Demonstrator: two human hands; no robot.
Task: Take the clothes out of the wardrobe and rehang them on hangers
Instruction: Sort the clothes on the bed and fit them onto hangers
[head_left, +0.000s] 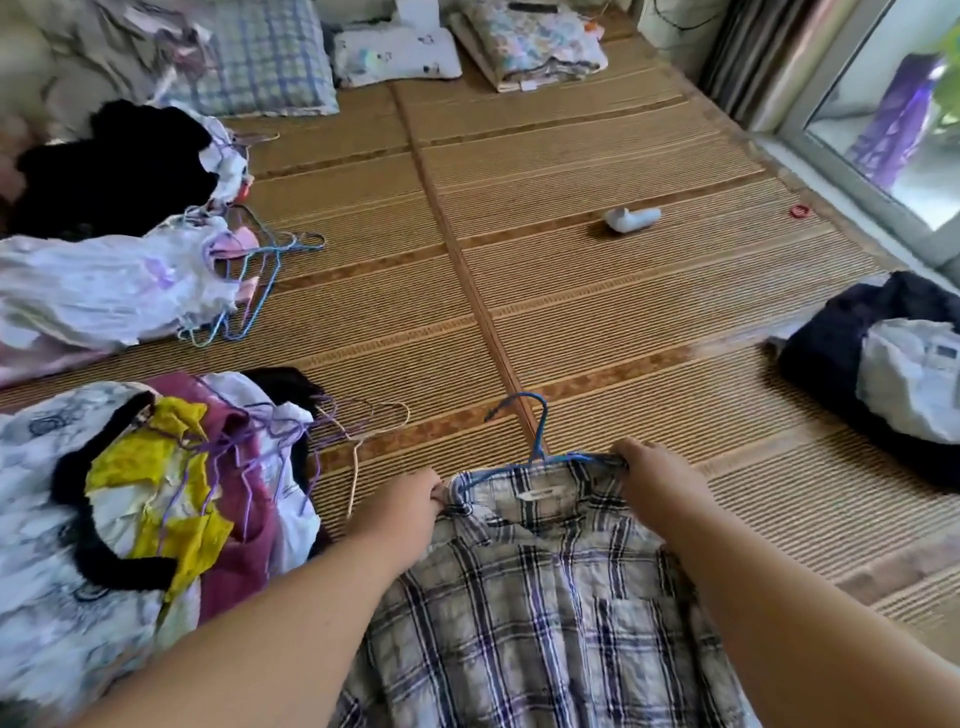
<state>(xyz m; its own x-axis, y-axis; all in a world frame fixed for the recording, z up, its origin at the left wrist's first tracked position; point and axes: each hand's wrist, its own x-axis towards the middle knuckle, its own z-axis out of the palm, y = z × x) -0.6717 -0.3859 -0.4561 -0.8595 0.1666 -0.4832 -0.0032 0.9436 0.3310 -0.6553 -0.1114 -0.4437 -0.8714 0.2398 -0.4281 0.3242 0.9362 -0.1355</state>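
Observation:
A plaid shirt (524, 587) in white, black and purple lies flat on the bamboo mat (597, 291) in front of me. A blue wire hanger (537, 431) sits in its collar, hook pointing away from me. My left hand (400, 509) grips the shirt's left shoulder by the collar. My right hand (654, 465) grips the right shoulder together with the hanger's arm.
A pile of hung clothes with purple and beige hangers (156, 493) lies at my left. Farther back are white garments on blue hangers (119, 286) and a black heap (114, 166). Dark and white clothes (893, 374) lie at right. A white device (631, 219) rests mid-mat. Pillows line the far edge.

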